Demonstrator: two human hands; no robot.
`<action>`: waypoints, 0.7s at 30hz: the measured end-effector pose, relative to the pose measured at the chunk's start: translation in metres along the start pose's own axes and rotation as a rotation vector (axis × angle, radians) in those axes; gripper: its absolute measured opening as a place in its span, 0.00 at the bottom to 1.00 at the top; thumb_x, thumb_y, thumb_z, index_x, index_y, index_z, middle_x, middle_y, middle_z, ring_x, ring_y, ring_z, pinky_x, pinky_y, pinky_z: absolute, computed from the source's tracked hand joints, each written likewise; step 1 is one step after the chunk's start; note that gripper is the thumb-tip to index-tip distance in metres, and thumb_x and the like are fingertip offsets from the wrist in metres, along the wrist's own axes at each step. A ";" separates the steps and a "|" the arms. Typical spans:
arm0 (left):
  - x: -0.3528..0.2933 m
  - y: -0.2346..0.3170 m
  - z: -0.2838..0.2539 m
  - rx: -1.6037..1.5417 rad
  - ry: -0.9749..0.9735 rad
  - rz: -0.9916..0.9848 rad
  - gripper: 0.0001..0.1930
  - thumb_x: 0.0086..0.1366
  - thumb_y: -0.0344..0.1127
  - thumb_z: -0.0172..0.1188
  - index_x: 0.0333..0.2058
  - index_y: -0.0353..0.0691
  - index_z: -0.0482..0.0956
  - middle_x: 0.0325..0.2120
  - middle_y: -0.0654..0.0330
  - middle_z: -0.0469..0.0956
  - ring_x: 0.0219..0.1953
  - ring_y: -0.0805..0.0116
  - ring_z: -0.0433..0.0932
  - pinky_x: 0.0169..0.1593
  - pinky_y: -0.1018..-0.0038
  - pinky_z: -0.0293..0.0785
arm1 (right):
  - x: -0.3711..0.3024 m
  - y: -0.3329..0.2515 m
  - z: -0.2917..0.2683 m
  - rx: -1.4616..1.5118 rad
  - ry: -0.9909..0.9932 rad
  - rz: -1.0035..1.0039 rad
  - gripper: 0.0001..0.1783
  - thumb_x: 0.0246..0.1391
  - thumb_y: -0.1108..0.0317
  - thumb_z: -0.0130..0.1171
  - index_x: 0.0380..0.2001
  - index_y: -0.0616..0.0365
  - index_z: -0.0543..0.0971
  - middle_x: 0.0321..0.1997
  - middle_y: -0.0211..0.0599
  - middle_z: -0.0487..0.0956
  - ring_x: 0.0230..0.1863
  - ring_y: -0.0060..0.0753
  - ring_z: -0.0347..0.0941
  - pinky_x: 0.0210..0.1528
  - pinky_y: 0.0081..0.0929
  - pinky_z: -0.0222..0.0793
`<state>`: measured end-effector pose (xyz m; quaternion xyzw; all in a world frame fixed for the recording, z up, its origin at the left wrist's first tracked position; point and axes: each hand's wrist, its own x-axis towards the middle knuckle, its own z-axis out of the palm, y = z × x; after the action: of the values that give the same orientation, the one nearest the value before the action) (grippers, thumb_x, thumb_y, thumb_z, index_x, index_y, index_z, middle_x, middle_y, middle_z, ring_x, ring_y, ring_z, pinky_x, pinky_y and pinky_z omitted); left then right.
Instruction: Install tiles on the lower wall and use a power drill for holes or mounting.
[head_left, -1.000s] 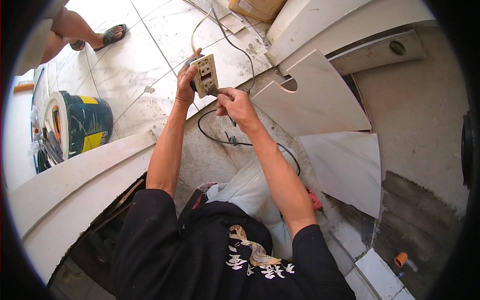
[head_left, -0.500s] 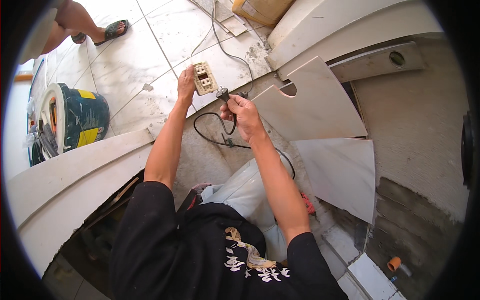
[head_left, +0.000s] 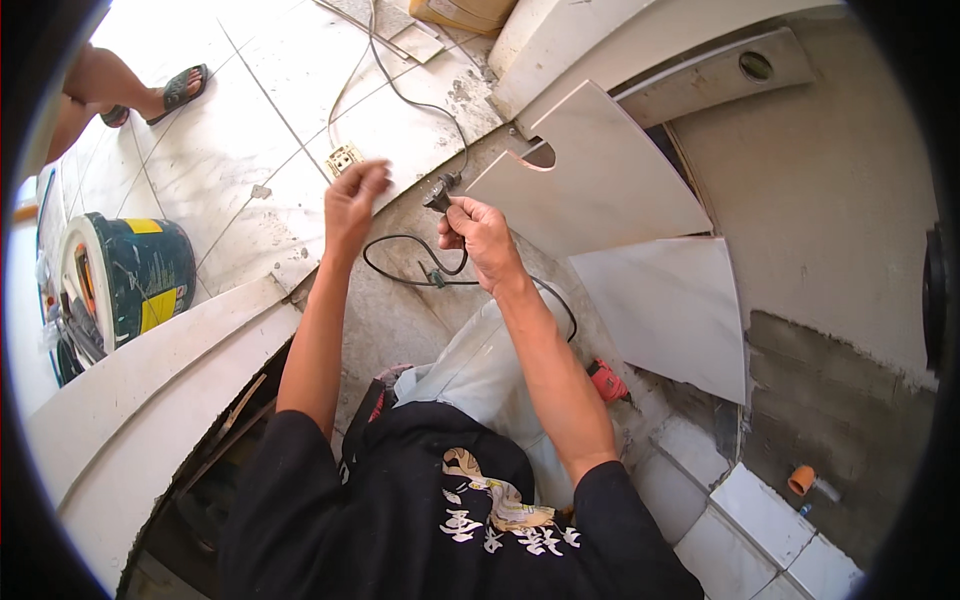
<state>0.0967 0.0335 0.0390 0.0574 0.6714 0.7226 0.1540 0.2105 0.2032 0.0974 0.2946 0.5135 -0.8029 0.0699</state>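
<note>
My right hand pinches a black power plug, its black cord looping on the rough floor below. Just beyond the plug, a dark connector ends a grey cable running up over the tiles. My left hand hovers near the tile edge, its fingers smeared by motion. Behind those fingers lies a cream socket outlet on the white floor tiles, partly hidden by the hand.
A dark green bucket of tools stands left. Another person's sandalled foot is at upper left. A notched tile and a plain tile lean at right. A red power tool lies by my leg.
My left hand has let go of the socket outlet, which now lies on the tiles, and has drawn back toward me. The right hand still holds the plug. The view has shifted slightly.
</note>
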 end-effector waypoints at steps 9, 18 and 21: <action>-0.055 0.051 0.028 0.067 -0.316 0.134 0.14 0.55 0.22 0.66 0.42 0.34 0.81 0.32 0.59 0.81 0.34 0.73 0.81 0.40 0.79 0.78 | -0.042 -0.009 -0.012 -0.081 -0.116 0.001 0.11 0.63 0.64 0.51 0.35 0.62 0.75 0.23 0.25 0.72 0.21 0.16 0.67 0.25 0.16 0.63; -0.076 0.103 0.029 0.175 -0.554 0.214 0.10 0.52 0.17 0.65 0.34 0.32 0.81 0.27 0.60 0.80 0.31 0.74 0.82 0.35 0.80 0.78 | -0.093 -0.022 -0.014 -0.032 -0.238 0.047 0.15 0.64 0.60 0.53 0.34 0.62 0.77 0.17 0.19 0.64 0.16 0.11 0.56 0.19 0.17 0.55; -0.080 0.109 0.031 0.188 -0.553 0.187 0.08 0.52 0.16 0.64 0.31 0.32 0.81 0.25 0.61 0.80 0.30 0.76 0.81 0.32 0.81 0.77 | -0.101 -0.027 -0.014 -0.042 -0.246 0.027 0.15 0.64 0.61 0.54 0.35 0.63 0.78 0.17 0.18 0.64 0.15 0.11 0.55 0.17 0.17 0.54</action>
<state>0.1650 0.0336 0.1598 0.3274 0.6596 0.6254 0.2580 0.2875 0.2080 0.1695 0.1991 0.5139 -0.8210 0.1494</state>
